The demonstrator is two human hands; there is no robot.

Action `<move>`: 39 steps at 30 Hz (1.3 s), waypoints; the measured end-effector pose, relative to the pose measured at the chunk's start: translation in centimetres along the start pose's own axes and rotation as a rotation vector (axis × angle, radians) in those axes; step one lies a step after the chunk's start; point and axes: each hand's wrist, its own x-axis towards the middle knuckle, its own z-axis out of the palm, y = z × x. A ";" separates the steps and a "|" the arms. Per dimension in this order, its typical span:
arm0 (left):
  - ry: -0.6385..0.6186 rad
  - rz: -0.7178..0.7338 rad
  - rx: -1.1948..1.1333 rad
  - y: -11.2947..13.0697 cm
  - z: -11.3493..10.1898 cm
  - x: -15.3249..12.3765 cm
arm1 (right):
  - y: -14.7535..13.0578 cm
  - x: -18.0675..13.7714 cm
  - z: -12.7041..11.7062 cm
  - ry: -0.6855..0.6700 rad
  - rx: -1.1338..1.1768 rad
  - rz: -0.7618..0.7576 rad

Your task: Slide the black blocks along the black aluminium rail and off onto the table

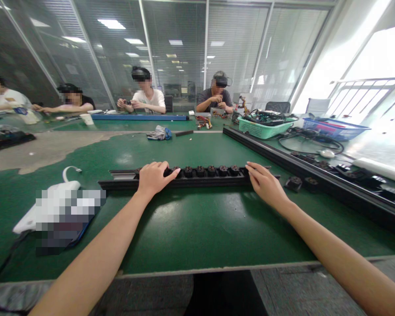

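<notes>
A long black rail (200,182) lies crosswise on the green table in front of me. Several round black socket-like modules (211,171) sit in a row along its channel. My left hand (154,177) is closed over the left part of the rail, its thumb along the near side by the leftmost modules and its fingertips hidden behind. At the right end, my right hand (267,186) has its fingers pressed together over the rail beside the last module. Whatever lies under those fingers is hidden. A bare silvery stretch of channel (124,175) shows left of my left hand.
Loose black modules (293,184) lie right of my right hand, beside a long black profile (309,175) running diagonally. A white device (52,206) with a cable is at left. Behind stand a green basket (265,127) and a blue basket (337,128). Several people sit across the table.
</notes>
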 end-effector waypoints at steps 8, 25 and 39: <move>0.002 -0.009 -0.003 0.0 0.0 0.0 | 1.0 -0.2 0.1 0.000 -0.004 0.031; 0.023 -0.001 0.001 -0.1 0.3 0.0 | 0.9 -0.3 0.0 0.033 0.000 0.086; 0.023 -0.012 -0.024 0.0 0.3 0.0 | 1.0 -0.3 0.0 0.006 -0.005 0.143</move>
